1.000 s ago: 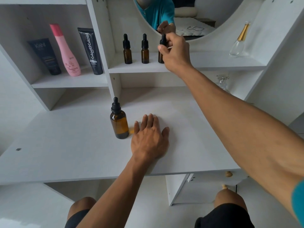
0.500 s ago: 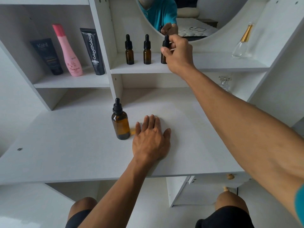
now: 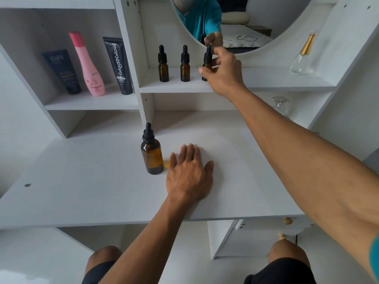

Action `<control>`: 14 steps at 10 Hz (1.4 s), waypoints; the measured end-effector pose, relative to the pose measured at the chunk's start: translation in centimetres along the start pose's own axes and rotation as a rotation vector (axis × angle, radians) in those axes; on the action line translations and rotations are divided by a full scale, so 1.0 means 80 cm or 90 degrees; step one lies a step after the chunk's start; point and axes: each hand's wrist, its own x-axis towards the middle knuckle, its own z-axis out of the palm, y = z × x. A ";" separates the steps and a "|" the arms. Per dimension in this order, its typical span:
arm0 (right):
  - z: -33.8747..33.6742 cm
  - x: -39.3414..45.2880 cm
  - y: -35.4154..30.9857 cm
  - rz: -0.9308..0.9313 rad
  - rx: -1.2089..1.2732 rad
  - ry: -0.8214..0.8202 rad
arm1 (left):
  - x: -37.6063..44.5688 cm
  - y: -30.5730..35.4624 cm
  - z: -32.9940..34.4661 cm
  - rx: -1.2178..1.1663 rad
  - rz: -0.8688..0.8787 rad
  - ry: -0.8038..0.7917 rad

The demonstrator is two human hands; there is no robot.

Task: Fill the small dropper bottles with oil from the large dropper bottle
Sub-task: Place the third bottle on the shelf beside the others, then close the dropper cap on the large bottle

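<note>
Three small amber dropper bottles with black caps stand in a row on the white shelf [image 3: 266,85]: the left one [image 3: 163,66], the middle one [image 3: 185,66] and the right one [image 3: 208,57]. My right hand [image 3: 223,74] reaches up to the right one, with thumb and fingers curled round its body; the cap shows above my fingers. The large amber dropper bottle [image 3: 151,154] stands capped and upright on the white table [image 3: 82,181]. Just right of it, my left hand [image 3: 188,175] lies flat on the table, fingers straight, apart from the bottle.
On the left shelf stand a dark tube [image 3: 63,70], a pink bottle [image 3: 90,66] and a black tube [image 3: 119,64]. A clear perfume bottle with a gold cap [image 3: 303,56] is at the shelf's right end. A round mirror [image 3: 256,21] sits behind the shelf.
My right hand has slid down from the cap of the right small bottle to its body. The left hand and the large bottle have stayed put.
</note>
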 end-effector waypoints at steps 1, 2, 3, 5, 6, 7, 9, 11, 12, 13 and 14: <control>-0.002 -0.001 0.001 0.026 -0.006 -0.011 | 0.000 -0.001 0.000 0.000 0.001 -0.002; -0.005 -0.008 0.002 0.035 -0.006 -0.006 | 0.000 -0.001 -0.001 -0.005 0.003 0.003; -0.008 -0.027 0.001 0.037 0.024 0.012 | -0.002 -0.001 -0.002 -0.016 0.007 0.007; -0.020 -0.087 -0.005 0.004 0.103 0.078 | -0.004 -0.006 -0.001 -0.071 0.031 0.042; -0.023 -0.132 -0.004 0.003 0.114 0.041 | -0.011 -0.011 0.000 -0.099 0.054 0.103; -0.019 -0.177 0.004 0.041 0.140 -0.024 | -0.033 -0.013 -0.008 -0.155 0.071 0.164; 0.003 -0.227 0.006 0.078 0.188 -0.110 | -0.079 -0.030 -0.027 -0.329 0.003 0.336; 0.022 -0.222 -0.028 0.053 0.212 -0.161 | -0.092 -0.075 -0.047 -0.391 -0.180 0.541; 0.031 -0.212 -0.053 0.023 0.199 -0.204 | -0.075 -0.100 -0.052 -0.441 -0.187 0.417; 0.040 -0.203 -0.072 0.012 0.178 -0.249 | -0.061 -0.108 -0.056 -0.495 -0.131 0.301; 0.048 -0.201 -0.080 0.012 0.174 -0.280 | -0.053 -0.108 -0.054 -0.514 -0.072 0.290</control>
